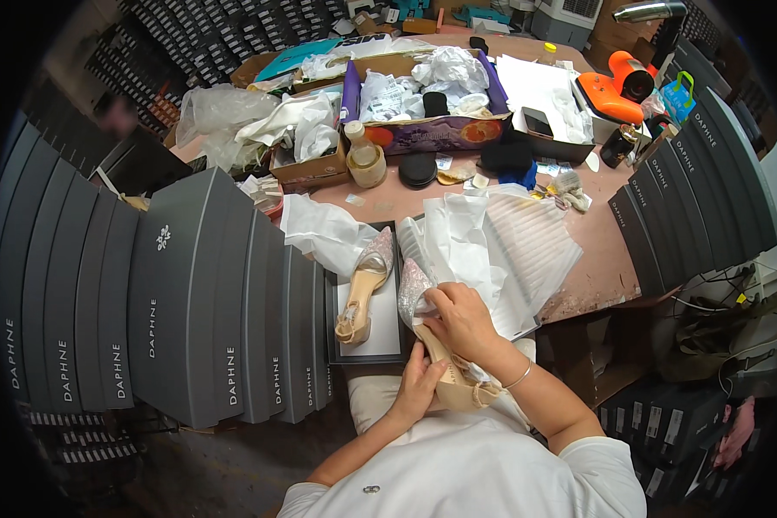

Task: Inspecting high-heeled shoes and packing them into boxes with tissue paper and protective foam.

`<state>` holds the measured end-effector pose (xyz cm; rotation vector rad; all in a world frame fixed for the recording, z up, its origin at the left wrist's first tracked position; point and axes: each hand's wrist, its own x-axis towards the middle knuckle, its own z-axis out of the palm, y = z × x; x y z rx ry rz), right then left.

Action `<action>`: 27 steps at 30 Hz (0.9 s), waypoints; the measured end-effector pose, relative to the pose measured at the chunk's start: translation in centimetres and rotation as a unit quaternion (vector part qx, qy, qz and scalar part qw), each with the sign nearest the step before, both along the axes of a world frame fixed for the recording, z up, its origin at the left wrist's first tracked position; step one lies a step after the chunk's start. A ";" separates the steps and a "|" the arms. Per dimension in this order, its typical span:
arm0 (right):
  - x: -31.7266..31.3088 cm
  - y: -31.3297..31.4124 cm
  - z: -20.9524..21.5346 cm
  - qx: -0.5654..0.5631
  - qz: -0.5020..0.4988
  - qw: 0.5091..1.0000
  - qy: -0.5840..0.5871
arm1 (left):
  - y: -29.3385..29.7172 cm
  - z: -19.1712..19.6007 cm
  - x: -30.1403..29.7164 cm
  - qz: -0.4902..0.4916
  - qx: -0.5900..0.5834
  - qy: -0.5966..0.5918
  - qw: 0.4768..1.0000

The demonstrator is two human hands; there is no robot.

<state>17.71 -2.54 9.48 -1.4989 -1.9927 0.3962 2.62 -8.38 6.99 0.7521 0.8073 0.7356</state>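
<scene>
A beige and glittery silver-pink pointed shoe (443, 366) with an ankle strap is held above my lap, its toe pointing away from me. My left hand (417, 386) grips it by the side of the sole. My right hand (463, 323) is closed at the toe opening, its fingertips partly hidden inside; a bit of white shows there. The matching shoe (364, 298) lies to the left in an open grey shoe box (390, 350), toe away from me. White tissue paper (324, 233) spreads from the box's left side, and more sheets (462, 237) lie to its right.
Stacked grey shoe boxes (190, 302) stand close on the left, with another stack (699, 190) at the right. Behind are a purple carton (423, 136) of crumpled paper, a glass bottle (365, 160), a round black tin (418, 170) and an orange device (611, 95).
</scene>
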 end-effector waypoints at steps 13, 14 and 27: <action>1.7 -1.0 2.3 -0.091 0.051 0.985 0.136 | 0.4 -0.6 -0.1 -0.009 0.098 0.084 0.992; 2.0 -0.7 3.0 -0.164 0.066 0.979 0.104 | 0.5 -1.1 -0.5 -0.028 0.126 0.119 0.985; 7.3 3.5 1.5 0.115 -0.116 0.984 -0.069 | 2.5 0.3 -2.3 0.013 -0.094 -0.090 0.991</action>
